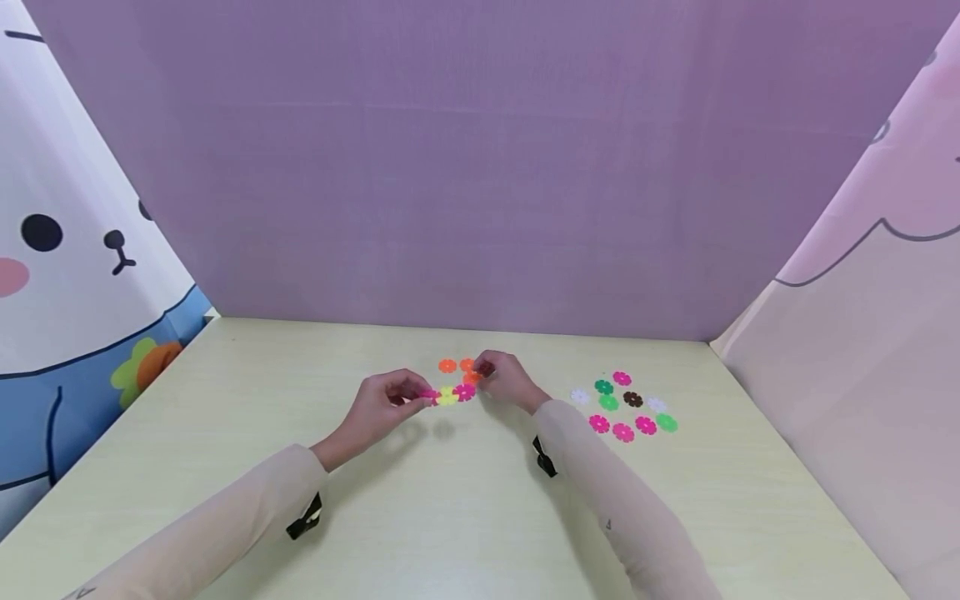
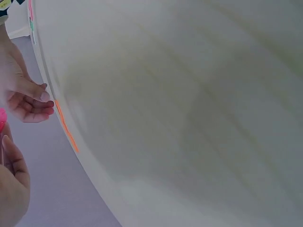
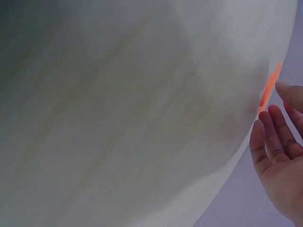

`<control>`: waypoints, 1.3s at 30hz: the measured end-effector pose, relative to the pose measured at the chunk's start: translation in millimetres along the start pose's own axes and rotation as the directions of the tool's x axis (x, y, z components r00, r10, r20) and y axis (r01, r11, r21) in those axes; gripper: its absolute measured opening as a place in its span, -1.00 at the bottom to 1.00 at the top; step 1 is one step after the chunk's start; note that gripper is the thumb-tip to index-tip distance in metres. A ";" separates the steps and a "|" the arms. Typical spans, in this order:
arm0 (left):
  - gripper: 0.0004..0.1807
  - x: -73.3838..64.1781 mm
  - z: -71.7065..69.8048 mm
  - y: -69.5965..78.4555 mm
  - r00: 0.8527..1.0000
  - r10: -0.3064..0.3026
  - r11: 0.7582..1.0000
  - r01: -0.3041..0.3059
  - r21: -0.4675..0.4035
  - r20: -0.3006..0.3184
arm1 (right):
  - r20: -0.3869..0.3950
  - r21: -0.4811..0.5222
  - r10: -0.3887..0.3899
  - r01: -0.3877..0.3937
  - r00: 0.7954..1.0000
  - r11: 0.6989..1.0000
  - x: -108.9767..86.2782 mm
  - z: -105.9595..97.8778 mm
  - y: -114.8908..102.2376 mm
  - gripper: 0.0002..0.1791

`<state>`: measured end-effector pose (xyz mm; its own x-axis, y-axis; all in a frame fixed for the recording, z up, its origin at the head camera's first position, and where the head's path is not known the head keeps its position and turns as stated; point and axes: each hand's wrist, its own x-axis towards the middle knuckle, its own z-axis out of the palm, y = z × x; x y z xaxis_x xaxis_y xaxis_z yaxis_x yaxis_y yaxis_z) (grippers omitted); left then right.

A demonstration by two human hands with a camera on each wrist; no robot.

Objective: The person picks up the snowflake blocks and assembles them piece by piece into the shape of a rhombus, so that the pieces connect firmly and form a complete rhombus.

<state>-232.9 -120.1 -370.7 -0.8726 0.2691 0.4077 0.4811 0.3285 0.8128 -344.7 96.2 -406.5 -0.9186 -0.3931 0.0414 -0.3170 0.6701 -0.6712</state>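
Observation:
My left hand (image 1: 384, 406) pinches one end of a short chain of flat flower-shaped pieces, pink, yellow (image 1: 447, 396) and pink (image 1: 465, 392), held above the table. In the left wrist view a bit of pink flower piece (image 2: 3, 116) shows at that hand's fingertips. My right hand (image 1: 512, 382) is just beyond the chain's free end, beside several orange flower pieces (image 1: 447, 366) on the table. The right wrist view shows its thumb and fingers (image 3: 258, 137) apart, near the orange pieces (image 3: 270, 87). Part of the orange group is hidden behind that hand.
Right of my right forearm lies a loose group of flower pieces, with pink (image 1: 623, 432), green (image 1: 608, 402), dark brown (image 1: 633, 400) and white (image 1: 580, 397) ones. A purple panel (image 1: 480, 183) rises behind the pale table (image 1: 420, 517). Printed cloths hang at both sides.

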 end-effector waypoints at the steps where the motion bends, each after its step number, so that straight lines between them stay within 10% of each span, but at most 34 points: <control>1: -0.88 0.1 0.0 -1.0 1.000 -0.003 1.000 0.003 -0.001 0.000 | 0.003 -0.015 -0.002 0.002 1.000 1.000 1.5 0.6 0.4 -0.70; 14: -0.88 4.4 1.0 -36.8 1.000 0.020 1.000 -0.020 0.006 -0.018 | 0.017 -0.098 -0.011 0.012 1.000 0.995 12.2 5.1 2.3 -0.74; 39: -0.87 5.9 -1.7 -36.6 1.000 -0.030 0.999 0.029 0.032 0.001 | -0.014 -0.137 -0.053 0.051 0.998 0.989 10.4 -1.4 -3.3 -0.75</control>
<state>-255.7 -132.1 -397.4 -0.8863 0.2599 0.3833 0.4576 0.3648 0.8109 -353.5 90.8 -402.8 -0.9035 -0.4196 0.0871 -0.3927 0.7294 -0.5601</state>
